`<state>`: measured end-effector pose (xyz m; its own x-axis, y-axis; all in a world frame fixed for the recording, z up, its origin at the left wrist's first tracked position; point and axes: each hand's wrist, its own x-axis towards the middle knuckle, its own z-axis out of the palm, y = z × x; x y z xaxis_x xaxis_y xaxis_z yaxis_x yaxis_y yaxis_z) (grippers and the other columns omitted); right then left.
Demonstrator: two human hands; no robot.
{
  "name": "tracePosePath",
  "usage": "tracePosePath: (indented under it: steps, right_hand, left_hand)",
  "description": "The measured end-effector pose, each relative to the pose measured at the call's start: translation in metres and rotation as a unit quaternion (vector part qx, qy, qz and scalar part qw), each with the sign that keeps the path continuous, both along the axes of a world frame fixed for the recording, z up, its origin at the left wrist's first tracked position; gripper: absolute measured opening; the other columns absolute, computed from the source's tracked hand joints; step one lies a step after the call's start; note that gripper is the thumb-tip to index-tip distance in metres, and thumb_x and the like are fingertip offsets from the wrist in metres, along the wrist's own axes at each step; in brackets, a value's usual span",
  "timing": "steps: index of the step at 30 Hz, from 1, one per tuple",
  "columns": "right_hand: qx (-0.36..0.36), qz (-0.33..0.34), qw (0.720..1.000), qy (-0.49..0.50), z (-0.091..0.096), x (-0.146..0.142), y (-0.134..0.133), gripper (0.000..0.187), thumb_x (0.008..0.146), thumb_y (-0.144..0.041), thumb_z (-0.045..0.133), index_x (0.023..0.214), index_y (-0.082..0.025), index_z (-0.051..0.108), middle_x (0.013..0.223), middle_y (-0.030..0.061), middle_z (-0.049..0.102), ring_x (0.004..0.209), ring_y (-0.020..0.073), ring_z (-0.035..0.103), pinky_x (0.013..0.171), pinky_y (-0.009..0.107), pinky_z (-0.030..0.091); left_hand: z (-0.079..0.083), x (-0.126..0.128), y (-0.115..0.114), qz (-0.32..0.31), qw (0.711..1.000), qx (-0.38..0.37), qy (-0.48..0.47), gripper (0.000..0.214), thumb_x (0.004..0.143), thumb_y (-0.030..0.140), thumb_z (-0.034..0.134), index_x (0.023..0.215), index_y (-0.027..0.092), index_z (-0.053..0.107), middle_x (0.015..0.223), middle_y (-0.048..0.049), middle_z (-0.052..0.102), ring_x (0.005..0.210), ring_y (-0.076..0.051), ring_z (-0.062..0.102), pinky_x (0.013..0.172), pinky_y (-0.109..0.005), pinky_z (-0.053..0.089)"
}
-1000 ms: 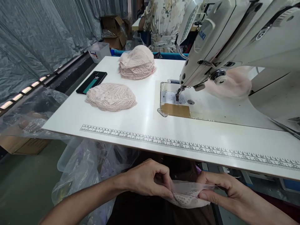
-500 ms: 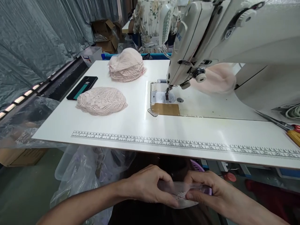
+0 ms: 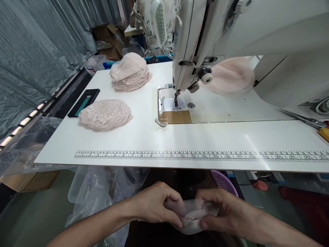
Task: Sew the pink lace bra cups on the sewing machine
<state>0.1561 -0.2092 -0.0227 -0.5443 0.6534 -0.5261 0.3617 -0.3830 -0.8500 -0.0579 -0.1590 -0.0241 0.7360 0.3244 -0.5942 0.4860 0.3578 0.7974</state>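
Below the table edge, over my lap, a small piece of sheer pale fabric with a lace edge (image 3: 194, 216) is stretched between both hands. My left hand (image 3: 160, 204) pinches its left side between thumb and fingers. On the opposite side, my right hand (image 3: 218, 209) grips the fabric with thumb and forefinger. A scalloped lace band shows across the middle of the piece. On the table lie a flat stack of pale pink lace pieces (image 3: 105, 115) and a taller pile of cup-shaped pink pieces (image 3: 130, 72).
The white sewing machine (image 3: 190, 44) stands on the white table (image 3: 144, 140), with sheer pink fabric (image 3: 228, 75) behind its needle. A phone (image 3: 83, 103) lies left, scissors (image 3: 303, 118) right. Below are a purple basket (image 3: 224, 181) and plastic bags (image 3: 95, 195). A person (image 3: 156, 27) is beyond.
The view has shifted slightly right. Both hands keep hold of the fabric, which has been turned and spread so that more of its lace edge shows.
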Motion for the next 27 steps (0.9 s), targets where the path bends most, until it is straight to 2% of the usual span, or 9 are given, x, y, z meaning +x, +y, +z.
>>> tracePosePath:
  steps: [3,6,14,20,23,27]
  right_hand:
    - [0.001,-0.009,1.0,-0.004,0.002,-0.003,-0.002,0.01,0.072,-0.021,0.059,0.072,-0.019,0.05,0.064,-0.0064,0.046,0.058,0.0069,0.041,0.051,0.015,0.031]
    - [0.01,-0.015,1.0,-0.011,0.003,-0.004,-0.003,0.009,0.072,-0.02,0.058,0.073,-0.02,0.05,0.064,-0.0068,0.046,0.058,0.007,0.042,0.051,0.015,0.031]
    - [-0.009,0.011,0.999,0.032,-0.003,0.004,-0.004,0.02,0.076,-0.033,0.062,0.073,-0.018,0.05,0.064,-0.0062,0.042,0.058,0.0074,0.036,0.05,0.018,0.027]
    - [0.007,0.008,1.0,0.013,-0.009,0.0,-0.002,0.017,0.076,-0.023,0.06,0.064,-0.018,0.049,0.069,-0.0048,0.045,0.063,0.0087,0.041,0.055,0.019,0.03]
    - [-0.003,0.005,1.0,0.003,-0.01,0.002,-0.002,0.019,0.075,-0.025,0.06,0.063,-0.018,0.047,0.07,-0.0046,0.044,0.063,0.0093,0.04,0.056,0.02,0.03]
    - [-0.025,0.01,0.999,0.021,-0.014,0.006,-0.004,0.021,0.076,-0.031,0.06,0.066,-0.018,0.048,0.068,-0.0043,0.044,0.062,0.0097,0.039,0.055,0.021,0.029]
  left_hand:
    - [0.003,0.005,0.0,-0.012,1.0,0.005,0.02,0.036,0.052,0.039,0.081,0.078,0.016,0.07,0.057,0.0055,0.053,0.053,-0.007,0.044,0.05,-0.016,0.033]
    - [0.003,0.01,-0.002,0.008,0.999,-0.006,0.036,0.034,0.056,0.042,0.078,0.072,0.013,0.069,0.052,0.0055,0.047,0.049,-0.006,0.038,0.046,-0.017,0.029]
    - [-0.001,0.01,-0.006,0.026,0.999,-0.016,0.021,0.022,0.06,0.031,0.076,0.073,0.015,0.071,0.06,0.003,0.059,0.053,-0.007,0.048,0.053,-0.017,0.037]
    - [-0.002,0.004,-0.008,0.003,0.999,0.005,0.039,0.027,0.057,0.034,0.079,0.075,0.015,0.071,0.055,0.0059,0.056,0.05,-0.005,0.043,0.046,-0.013,0.031]
    - [0.0,0.0,-0.007,-0.009,0.999,-0.01,0.04,0.032,0.056,0.032,0.08,0.081,0.015,0.071,0.062,0.005,0.061,0.055,-0.006,0.049,0.053,-0.014,0.038]
    - [0.003,-0.003,-0.005,-0.026,0.999,0.014,0.034,0.031,0.06,0.028,0.078,0.087,0.014,0.071,0.067,0.0023,0.065,0.063,-0.009,0.055,0.06,-0.016,0.042]
